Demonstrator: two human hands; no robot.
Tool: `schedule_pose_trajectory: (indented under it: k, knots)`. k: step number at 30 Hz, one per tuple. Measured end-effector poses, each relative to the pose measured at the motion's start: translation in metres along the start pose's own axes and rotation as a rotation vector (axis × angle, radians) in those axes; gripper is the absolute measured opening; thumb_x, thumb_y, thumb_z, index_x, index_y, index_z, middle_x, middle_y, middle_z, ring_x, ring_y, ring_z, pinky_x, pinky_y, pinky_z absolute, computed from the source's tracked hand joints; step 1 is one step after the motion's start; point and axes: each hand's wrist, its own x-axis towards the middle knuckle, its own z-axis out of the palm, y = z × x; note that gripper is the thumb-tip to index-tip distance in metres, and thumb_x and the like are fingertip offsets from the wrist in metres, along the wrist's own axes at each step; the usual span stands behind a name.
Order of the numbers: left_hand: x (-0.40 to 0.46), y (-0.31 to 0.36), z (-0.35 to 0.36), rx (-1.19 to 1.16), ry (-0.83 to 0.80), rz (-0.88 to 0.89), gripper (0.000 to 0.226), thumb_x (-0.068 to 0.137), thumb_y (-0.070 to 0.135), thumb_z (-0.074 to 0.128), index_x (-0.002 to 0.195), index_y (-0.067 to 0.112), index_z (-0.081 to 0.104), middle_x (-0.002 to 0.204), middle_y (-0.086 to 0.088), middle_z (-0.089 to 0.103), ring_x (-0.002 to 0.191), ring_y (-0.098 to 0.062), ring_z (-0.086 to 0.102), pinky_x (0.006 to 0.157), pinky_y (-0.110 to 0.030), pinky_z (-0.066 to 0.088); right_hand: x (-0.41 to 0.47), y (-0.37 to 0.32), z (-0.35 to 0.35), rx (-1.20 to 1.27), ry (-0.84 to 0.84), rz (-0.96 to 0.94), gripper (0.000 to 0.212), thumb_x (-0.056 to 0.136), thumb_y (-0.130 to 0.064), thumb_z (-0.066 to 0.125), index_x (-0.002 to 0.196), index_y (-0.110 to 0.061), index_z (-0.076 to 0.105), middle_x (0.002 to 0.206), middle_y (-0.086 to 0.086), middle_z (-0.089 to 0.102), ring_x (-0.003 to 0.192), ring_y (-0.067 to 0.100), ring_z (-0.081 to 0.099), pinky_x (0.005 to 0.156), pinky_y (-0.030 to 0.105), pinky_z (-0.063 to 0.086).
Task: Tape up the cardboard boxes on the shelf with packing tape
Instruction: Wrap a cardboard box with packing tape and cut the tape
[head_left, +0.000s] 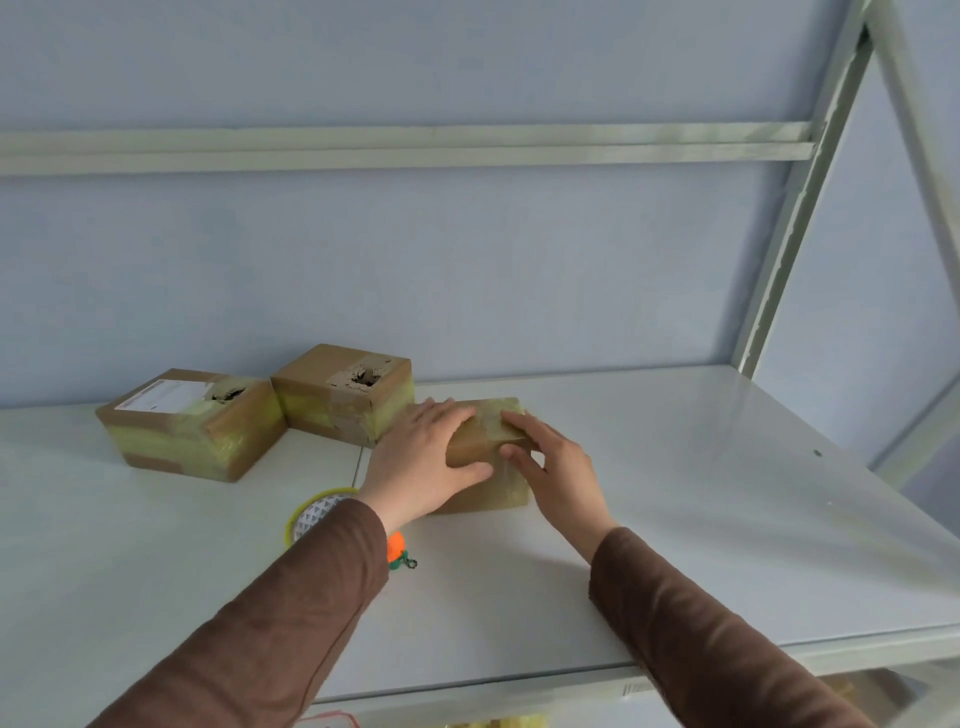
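A small cardboard box (483, 457) with yellowish tape across its top and front stands mid-shelf. My left hand (423, 462) lies flat on its top left, fingers straight, thumb against the front face. My right hand (556, 467) presses the tape down over the box's right front edge with straight fingers. A roll of packing tape (317, 509) lies on the shelf under my left forearm, partly hidden by the brown sleeve.
Two taped cardboard boxes stand at the back left, one (192, 421) with a white label, the other (345, 392) touching the small box. An orange keychain (397, 553) lies by my left wrist. White shelf (701, 493) has an upright post (795, 218) at right.
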Motion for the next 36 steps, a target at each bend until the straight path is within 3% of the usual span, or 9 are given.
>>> schedule_pose_trajectory:
  k: [6, 9, 12, 14, 16, 19, 23, 28, 36]
  knots:
    - [-0.015, -0.006, -0.004, -0.764, 0.099, -0.205, 0.063, 0.092, 0.043, 0.073, 0.147, 0.043, 0.044, 0.165, 0.018, 0.025, 0.15, -0.003, 0.024, 0.118, -0.03, 0.026, -0.016, 0.003, -0.033, 0.151, -0.08, 0.084, 0.046, 0.086, -0.056, 0.075, 0.13, -0.051, 0.063, 0.155, -0.027, 0.035, 0.119, -0.005, 0.058, 0.089, 0.023, 0.056]
    - [-0.005, -0.008, -0.001, -1.19, 0.072, -0.487, 0.072, 0.093, 0.039, 0.072, 0.156, 0.035, 0.036, 0.162, 0.012, 0.034, 0.15, -0.01, 0.029, 0.122, -0.036, 0.022, -0.006, -0.011, -0.037, 0.424, -0.126, 0.232, 0.064, 0.082, -0.071, 0.069, 0.141, -0.063, 0.046, 0.159, -0.029, 0.028, 0.134, -0.014, 0.04, 0.105, 0.023, 0.038]
    - [0.012, -0.013, 0.005, -1.386, 0.028, -0.672, 0.072, 0.091, 0.038, 0.075, 0.154, 0.025, 0.043, 0.156, -0.001, 0.048, 0.144, -0.022, 0.044, 0.123, -0.047, 0.03, 0.016, -0.02, -0.031, 0.648, -0.199, 0.488, 0.092, 0.083, -0.068, 0.069, 0.159, -0.049, 0.019, 0.167, -0.014, 0.023, 0.153, 0.007, 0.024, 0.121, 0.034, 0.021]
    - [0.018, -0.012, 0.011, -1.417, -0.071, -0.714, 0.073, 0.087, 0.039, 0.079, 0.151, 0.02, 0.048, 0.148, -0.007, 0.056, 0.136, -0.028, 0.053, 0.118, -0.049, 0.039, 0.026, -0.023, -0.021, 0.707, -0.241, 0.598, 0.099, 0.089, -0.056, 0.071, 0.164, -0.035, 0.01, 0.168, -0.004, 0.025, 0.151, 0.018, 0.033, 0.123, 0.038, 0.027]
    - [0.02, -0.01, 0.017, -1.416, -0.129, -0.716, 0.065, 0.085, 0.036, 0.082, 0.143, 0.02, 0.057, 0.132, -0.008, 0.068, 0.12, -0.029, 0.066, 0.106, -0.048, 0.05, 0.03, -0.024, -0.012, 0.809, -0.198, 0.687, 0.084, 0.094, -0.038, 0.072, 0.161, -0.026, 0.024, 0.15, 0.005, 0.052, 0.12, 0.019, 0.066, 0.096, 0.033, 0.056]
    - [0.022, -0.009, 0.021, -1.405, -0.107, -0.686, 0.05, 0.08, 0.03, 0.087, 0.123, 0.016, 0.064, 0.102, -0.009, 0.079, 0.091, -0.028, 0.077, 0.076, -0.043, 0.061, 0.032, -0.018, -0.004, 0.865, -0.15, 0.709, 0.05, 0.096, -0.023, 0.071, 0.142, -0.024, 0.05, 0.121, 0.01, 0.069, 0.079, 0.016, 0.076, 0.063, 0.029, 0.059]
    - [0.025, -0.008, 0.023, -1.361, -0.071, -0.676, 0.054, 0.068, 0.022, 0.094, 0.108, 0.022, 0.058, 0.092, -0.008, 0.08, 0.087, -0.029, 0.078, 0.077, -0.046, 0.063, 0.032, -0.015, 0.0, 0.84, -0.122, 0.698, 0.034, 0.096, -0.018, 0.07, 0.126, -0.021, 0.056, 0.112, 0.013, 0.07, 0.079, 0.023, 0.073, 0.065, 0.035, 0.06]
    - [0.024, -0.002, 0.015, -1.376, -0.047, -0.699, 0.087, 0.077, 0.015, 0.089, 0.148, 0.022, 0.041, 0.121, -0.012, 0.071, 0.103, -0.03, 0.073, 0.085, -0.047, 0.061, 0.033, -0.02, -0.003, 0.84, -0.133, 0.698, 0.034, 0.096, -0.011, 0.068, 0.126, -0.016, 0.053, 0.105, 0.013, 0.068, 0.074, 0.022, 0.072, 0.063, 0.035, 0.059]
    - [-0.009, 0.02, 0.003, -1.42, -0.009, -0.416, 0.045, 0.078, 0.061, 0.08, 0.098, 0.022, 0.07, 0.112, 0.008, 0.077, 0.104, -0.012, 0.073, 0.084, -0.035, 0.059, -0.001, -0.023, -0.035, 0.788, -0.167, 0.439, 0.034, 0.091, -0.05, 0.07, 0.112, -0.025, 0.063, 0.116, -0.003, 0.072, 0.096, 0.016, 0.071, 0.076, 0.033, 0.056]
